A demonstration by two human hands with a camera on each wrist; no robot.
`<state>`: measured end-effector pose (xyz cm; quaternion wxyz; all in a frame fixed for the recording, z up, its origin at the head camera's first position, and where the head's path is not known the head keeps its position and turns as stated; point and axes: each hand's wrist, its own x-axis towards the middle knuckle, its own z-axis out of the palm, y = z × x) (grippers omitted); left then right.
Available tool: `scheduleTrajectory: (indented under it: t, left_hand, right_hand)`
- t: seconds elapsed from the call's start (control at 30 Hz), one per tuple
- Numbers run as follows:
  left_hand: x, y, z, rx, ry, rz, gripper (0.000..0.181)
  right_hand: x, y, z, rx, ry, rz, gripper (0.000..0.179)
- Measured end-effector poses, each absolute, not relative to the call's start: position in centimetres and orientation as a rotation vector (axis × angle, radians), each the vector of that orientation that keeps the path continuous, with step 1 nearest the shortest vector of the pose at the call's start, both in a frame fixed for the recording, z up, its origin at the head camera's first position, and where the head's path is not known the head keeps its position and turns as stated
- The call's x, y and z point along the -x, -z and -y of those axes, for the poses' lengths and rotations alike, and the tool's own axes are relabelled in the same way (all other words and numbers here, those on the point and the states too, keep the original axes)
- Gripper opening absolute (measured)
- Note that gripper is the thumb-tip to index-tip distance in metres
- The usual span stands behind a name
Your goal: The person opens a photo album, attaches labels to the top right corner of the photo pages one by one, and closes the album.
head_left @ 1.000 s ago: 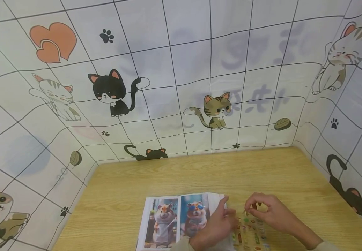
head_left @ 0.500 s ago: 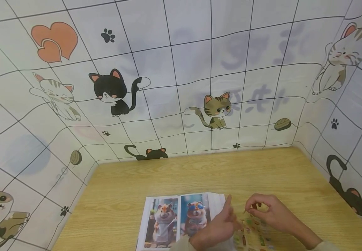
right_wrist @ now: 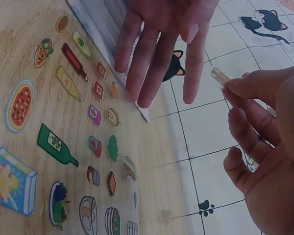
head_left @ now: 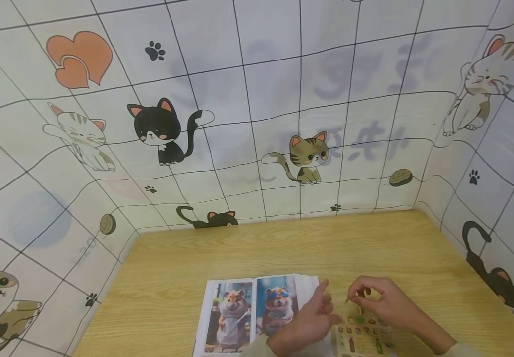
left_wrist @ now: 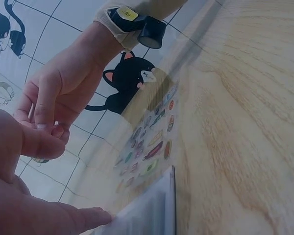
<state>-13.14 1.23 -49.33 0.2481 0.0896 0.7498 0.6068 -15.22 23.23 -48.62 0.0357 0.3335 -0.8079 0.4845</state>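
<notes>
My right hand (head_left: 383, 303) pinches a small pale sticker (right_wrist: 219, 77) between thumb and index finger, raised above the table. Its other fingers curl loosely. Beneath it lies a transparent sticker sheet (head_left: 359, 342) printed with tiny foods and bottles, such as a green bottle (right_wrist: 57, 147) and a pizza (right_wrist: 20, 106). My left hand (head_left: 306, 320) hovers over the right edge of an open photo album (head_left: 208, 317), fingers extended and holding nothing. Whether its lower fingertip touches the album edge in the left wrist view, I cannot tell. The album shows two hamster pictures.
The wood-grain table (head_left: 257, 253) extends behind and to both sides of the album. White sheeting (head_left: 221, 148) with a black grid and cartoon cats encloses it at the back and sides. A dark device (left_wrist: 137, 24) is strapped to my right wrist.
The sticker sheet has slid slightly right and toward me. My left fingers have drawn off the sheet and spread. My right hand stays nearly still, pinching the sticker.
</notes>
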Motion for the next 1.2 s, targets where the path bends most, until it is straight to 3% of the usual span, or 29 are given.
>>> scheduleTrajectory:
  t: [0.67,0.83,1.07,1.2]
  left_hand:
    - [13.2,48.2,3.2,-0.317,-1.845,-2.119,0.044]
    - [13.1,48.1,4.7,-0.320,-1.816,-2.182,0.042]
    - [12.7,48.4,6.5,-0.376,-1.709,-2.365,0.044]
    - [12.5,49.0,7.7,-0.564,-1.654,-2.512,0.044]
  right_hand:
    - [16.3,48.5,-21.9,-0.842,-1.428,2.559,0.013]
    - [16.6,48.2,-21.2,-0.805,-1.470,2.584,0.008]
    - [17.4,48.2,-19.6,-0.829,-1.534,2.592,0.014]
    - [17.7,48.1,-18.5,-0.851,-1.558,2.588,0.012]
